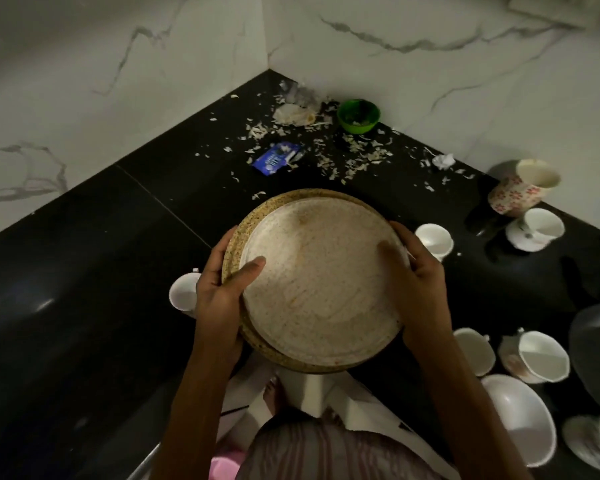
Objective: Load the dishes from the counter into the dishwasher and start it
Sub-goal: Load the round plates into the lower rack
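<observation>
Over a black corner counter (84, 271), a person's left hand (219, 292) and right hand (414, 282) grip opposite rims of stacked plates (319, 289), thumbs on top. Likely the pickup step; next, carrying them level to the dishwasher, unseen. Cups (433, 239), scraps (354, 150) and marble walls (118, 64) surround.

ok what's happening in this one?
A person holds a stack of speckled plates over the black counter, left hand and right hand gripping opposite rims, thumbs on the top plate. White cups and a white bowl sit on the counter to the right. A green bowl, a blue wrapper and scattered scraps lie in the corner. No dishwasher is in view.
</observation>
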Tool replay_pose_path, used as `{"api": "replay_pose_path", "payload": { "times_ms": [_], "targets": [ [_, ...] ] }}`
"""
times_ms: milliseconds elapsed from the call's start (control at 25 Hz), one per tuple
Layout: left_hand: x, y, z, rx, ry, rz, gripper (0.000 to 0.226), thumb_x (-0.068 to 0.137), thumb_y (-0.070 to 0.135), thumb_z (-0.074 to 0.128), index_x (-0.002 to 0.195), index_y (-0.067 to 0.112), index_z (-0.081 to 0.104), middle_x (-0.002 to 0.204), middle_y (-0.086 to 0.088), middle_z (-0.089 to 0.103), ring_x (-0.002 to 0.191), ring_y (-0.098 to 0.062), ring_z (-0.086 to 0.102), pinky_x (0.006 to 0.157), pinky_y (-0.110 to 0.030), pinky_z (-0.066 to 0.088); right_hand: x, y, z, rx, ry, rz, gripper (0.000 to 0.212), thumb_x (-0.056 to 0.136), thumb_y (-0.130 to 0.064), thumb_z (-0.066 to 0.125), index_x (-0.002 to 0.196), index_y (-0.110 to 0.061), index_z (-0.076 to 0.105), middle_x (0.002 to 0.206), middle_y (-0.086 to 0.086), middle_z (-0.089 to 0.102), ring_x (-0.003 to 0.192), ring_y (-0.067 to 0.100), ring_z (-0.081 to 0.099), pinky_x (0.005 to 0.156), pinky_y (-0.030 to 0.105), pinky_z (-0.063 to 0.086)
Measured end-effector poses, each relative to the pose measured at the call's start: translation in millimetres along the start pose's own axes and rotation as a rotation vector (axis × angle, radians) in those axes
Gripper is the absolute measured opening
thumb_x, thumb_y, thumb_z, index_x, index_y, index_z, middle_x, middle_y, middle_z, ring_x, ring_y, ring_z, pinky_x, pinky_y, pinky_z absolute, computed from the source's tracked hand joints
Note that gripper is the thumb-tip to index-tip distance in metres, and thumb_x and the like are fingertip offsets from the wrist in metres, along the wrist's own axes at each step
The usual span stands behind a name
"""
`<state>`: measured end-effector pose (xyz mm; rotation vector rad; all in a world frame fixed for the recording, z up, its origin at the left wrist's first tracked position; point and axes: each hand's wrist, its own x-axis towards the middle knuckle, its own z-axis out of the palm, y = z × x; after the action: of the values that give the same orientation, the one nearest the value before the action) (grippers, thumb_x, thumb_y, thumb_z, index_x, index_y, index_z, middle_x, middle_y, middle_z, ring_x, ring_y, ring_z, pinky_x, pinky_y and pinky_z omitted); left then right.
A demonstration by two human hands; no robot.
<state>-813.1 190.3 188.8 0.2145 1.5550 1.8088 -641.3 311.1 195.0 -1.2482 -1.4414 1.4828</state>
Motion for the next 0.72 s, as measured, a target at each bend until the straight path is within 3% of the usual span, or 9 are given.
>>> {"api": "replay_pose_path", "payload": {
  "times_ms": [160, 320, 520, 720],
  "targets": [
    [-29, -16, 16, -0.012, -0.024, -0.019, 0.05, 0.086, 0.007, 0.064, 0.129, 0.032, 0.059, 0.126, 0.004, 0.063, 0.109, -0.02, 0.065, 0.08, -0.037, 0.058, -25, 7, -36, 0.061, 0.043, 0.036, 0.028, 0.097, -0.021, 0.056, 0.121, -0.035, 0.063, 0.111, -0.015, 0.068, 0.101, 0.003, 0.065, 0.083, 0.029, 0.054],
    [-59, -25, 21, -0.026, -0.052, -0.027, 0.048, 0.087, 0.005, 0.063, 0.129, 0.03, 0.059, 0.123, 0.004, 0.065, 0.101, -0.016, 0.069, 0.069, -0.029, 0.059, -50, 12, -57, 0.083, 0.065, 0.044, 0.032, 0.098, -0.019, 0.055, 0.127, -0.03, 0.061, 0.11, -0.015, 0.069, 0.098, 0.001, 0.065, 0.076, 0.021, 0.053],
    [-77, -23, 11, -0.022, -0.075, -0.029, 0.049, 0.086, 0.005, 0.064, 0.128, 0.03, 0.061, 0.121, 0.004, 0.067, 0.1, -0.015, 0.069, 0.067, -0.029, 0.058, -78, 15, -60, 0.105, 0.097, 0.055, 0.037, 0.097, -0.019, 0.056, 0.132, -0.03, 0.058, 0.116, -0.01, 0.068, 0.104, 0.008, 0.066, 0.088, 0.037, 0.055],
    [-88, -22, -8, 0.04, -0.166, -0.007, 0.048, 0.088, 0.004, 0.061, 0.13, 0.028, 0.059, 0.121, 0.002, 0.067, 0.101, -0.017, 0.069, 0.068, -0.028, 0.058, -108, 16, -52, 0.117, 0.177, 0.091, 0.038, 0.096, -0.022, 0.058, 0.131, -0.035, 0.058, 0.11, -0.019, 0.068, 0.1, 0.001, 0.065, 0.089, 0.032, 0.055]
  ]
}}
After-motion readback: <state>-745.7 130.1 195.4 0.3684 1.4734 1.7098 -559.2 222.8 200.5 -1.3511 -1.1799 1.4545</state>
